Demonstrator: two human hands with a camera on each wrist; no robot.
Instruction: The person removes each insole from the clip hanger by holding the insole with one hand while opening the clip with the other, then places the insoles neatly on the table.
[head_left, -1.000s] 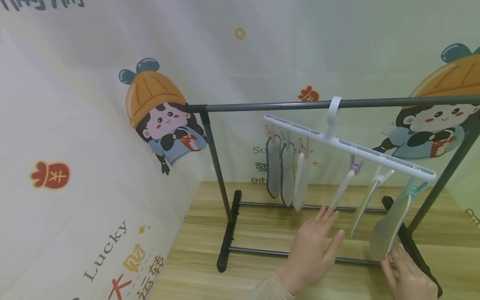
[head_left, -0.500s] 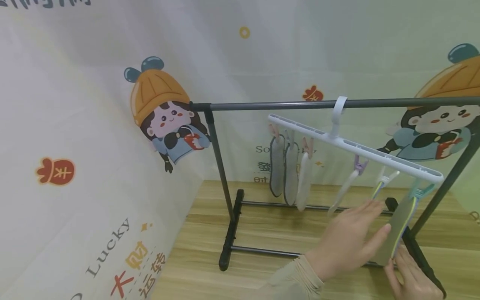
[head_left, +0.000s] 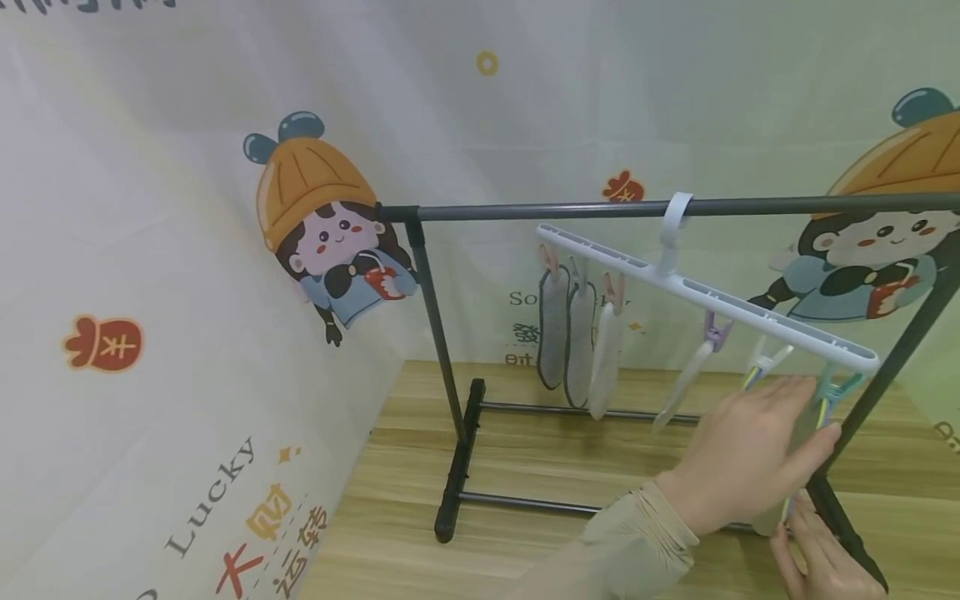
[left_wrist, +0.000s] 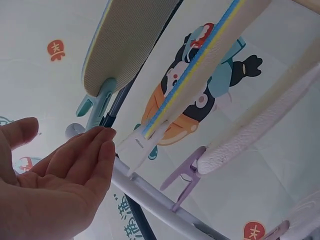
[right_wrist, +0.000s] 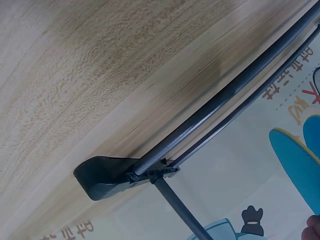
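Note:
Insoles hang by clips from a pale hanger (head_left: 772, 321). My left hand (head_left: 750, 454), fingers extended and thumb apart, is beside the rightmost insole (head_left: 804, 429) and hides much of it. In the left wrist view that hand (left_wrist: 65, 175) is just below the teal clip (left_wrist: 100, 105) of the grey-faced insole (left_wrist: 130, 45); contact is unclear. My right hand (head_left: 828, 554) pinches the lower end of the rightmost insole between thumb and fingers. The right wrist view has its fingertips (right_wrist: 311, 229) at a blue insole (right_wrist: 297, 165). A purple clip (head_left: 717, 332) holds a white insole (head_left: 684, 385).
The hanger hooks over the black rack's top bar (head_left: 525, 212). Three more insoles hang at its left end, one of them white (head_left: 604, 362). The rack's feet, one at the left (head_left: 459, 467), stand on a wooden surface (head_left: 390, 533). Behind is a printed cloth (head_left: 150, 208).
My left hand has moved right, from near the white insole past the middle one to the rightmost insole. The right hand has stayed at that insole's lower end.

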